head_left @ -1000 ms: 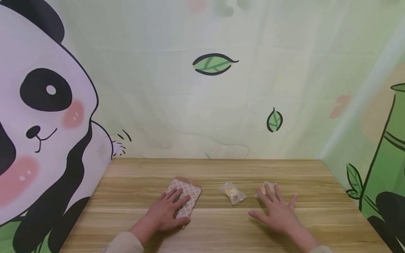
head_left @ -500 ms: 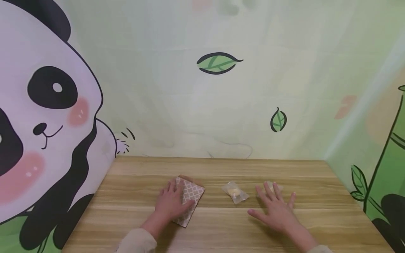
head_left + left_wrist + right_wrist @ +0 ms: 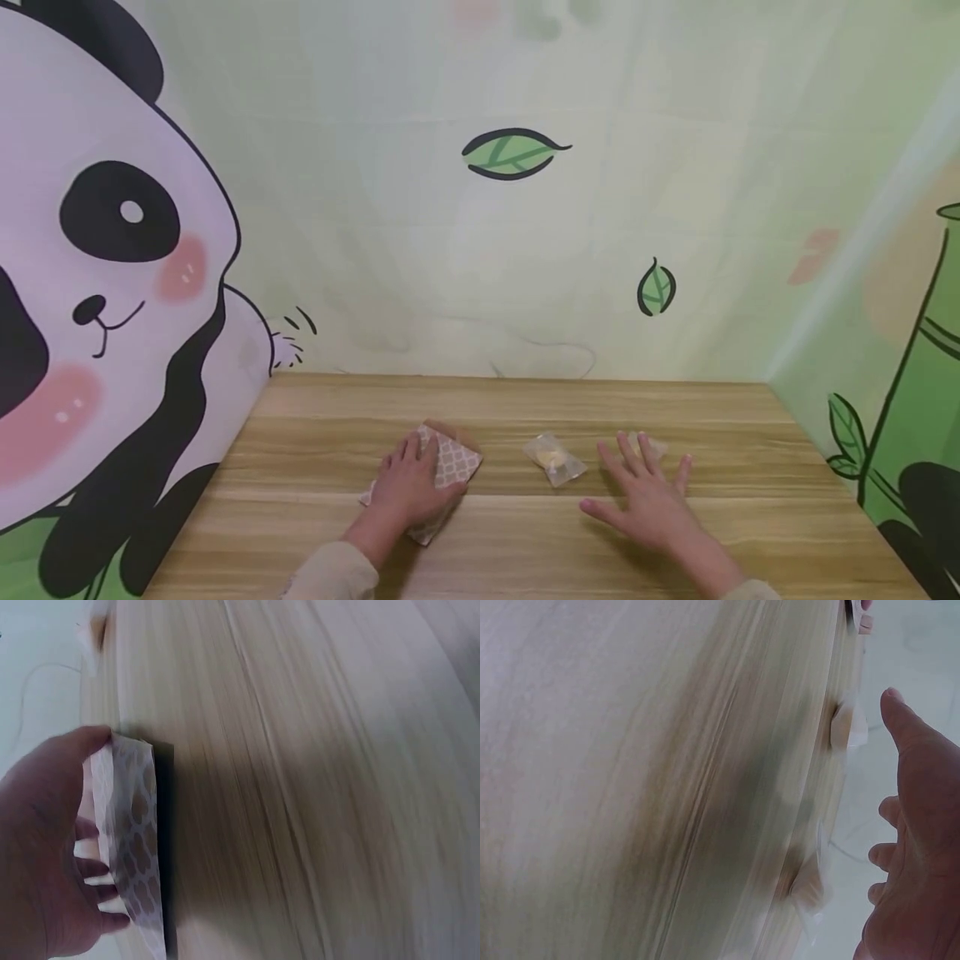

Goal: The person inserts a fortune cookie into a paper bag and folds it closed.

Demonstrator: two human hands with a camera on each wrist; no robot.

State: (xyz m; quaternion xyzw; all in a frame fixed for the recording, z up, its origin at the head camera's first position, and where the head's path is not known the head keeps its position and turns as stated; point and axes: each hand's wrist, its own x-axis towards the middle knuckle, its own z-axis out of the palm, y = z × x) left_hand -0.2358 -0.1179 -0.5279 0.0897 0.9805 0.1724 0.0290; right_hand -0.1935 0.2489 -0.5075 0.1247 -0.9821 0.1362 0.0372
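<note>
My left hand lies over a small patterned paper bag, pinkish brown with a pale lattice print and a brown strip at its far end. In the left wrist view, the thumb is at one edge of the bag and the other fingers curl at the opposite edge, gripping it across its width. My right hand is held over the table with its fingers spread and nothing in them. Just beyond its fingertips is a clear wrapped packet, partly hidden by them. A second clear packet with yellowish contents lies between the hands.
The wood-grain table ends at a pale green cloth backdrop printed with a panda, leaves and bamboo. Both packets, the middle one and the right one, show beyond the right hand in its wrist view.
The left hand has shifted its hold on the bag; the bag has turned slightly, and a pale corner now shows left of the hand. The right hand has drifted slightly left, fingers still spread.
</note>
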